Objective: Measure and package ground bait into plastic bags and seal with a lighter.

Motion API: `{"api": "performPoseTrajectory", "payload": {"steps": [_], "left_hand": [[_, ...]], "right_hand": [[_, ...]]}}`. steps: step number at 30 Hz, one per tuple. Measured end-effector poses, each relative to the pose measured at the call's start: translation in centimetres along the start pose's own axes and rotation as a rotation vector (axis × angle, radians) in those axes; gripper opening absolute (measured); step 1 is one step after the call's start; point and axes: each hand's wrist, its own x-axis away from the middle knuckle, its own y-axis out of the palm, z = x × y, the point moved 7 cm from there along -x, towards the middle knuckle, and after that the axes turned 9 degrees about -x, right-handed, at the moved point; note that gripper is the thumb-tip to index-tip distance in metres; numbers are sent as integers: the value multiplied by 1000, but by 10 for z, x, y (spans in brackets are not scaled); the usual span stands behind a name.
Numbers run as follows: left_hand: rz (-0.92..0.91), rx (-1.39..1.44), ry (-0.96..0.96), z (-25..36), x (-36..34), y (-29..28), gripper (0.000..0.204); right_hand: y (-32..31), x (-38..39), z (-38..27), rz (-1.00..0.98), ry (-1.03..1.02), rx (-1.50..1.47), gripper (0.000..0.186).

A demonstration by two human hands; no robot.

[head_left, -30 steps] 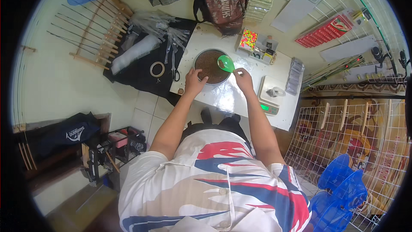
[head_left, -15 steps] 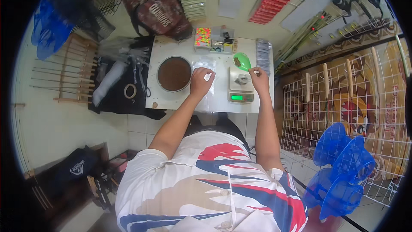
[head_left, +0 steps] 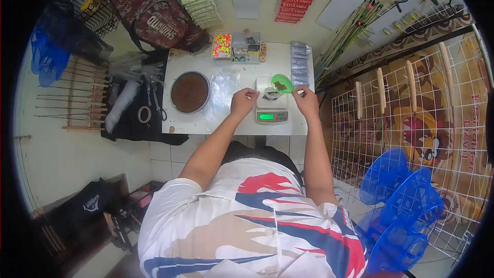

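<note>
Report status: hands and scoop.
Right hand holding green scoop of brown crumbs over scale. Left hand near scale's left edge. Greyish item on scale, partly hidden by scoop.

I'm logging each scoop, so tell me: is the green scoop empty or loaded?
Partly loaded: brown crumbs lie in the green scoop, with bare green showing around them. The right hand holds it.

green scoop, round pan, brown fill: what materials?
Green scoop: likely plastic, smooth, vividly and evenly coloured.
Round pan: probably metal, going by its thin, greyish rim; coated plastic not ruled out.
Brown fill: matte, looks finely granular; exact substance unclear.
</note>
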Motion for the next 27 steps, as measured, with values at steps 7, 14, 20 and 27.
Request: {"api": "performPoseTrajectory", "payload": {"steps": [7,14,20,27], "left_hand": [[-35,42,-34,4,-4,15,35],[-118,22,-219,20,0,8,48],[-124,10,-135,20,-5,19,45],[-90,48,-42,15,-12,28,33]], "right_hand": [[-1,-2,-4,9,-61,68,28],[1,-1,-8,-6,-56,94,26],[1,-4,-2,21,-74,91,26],[2,1,-9,49,-146,86,23]]}}
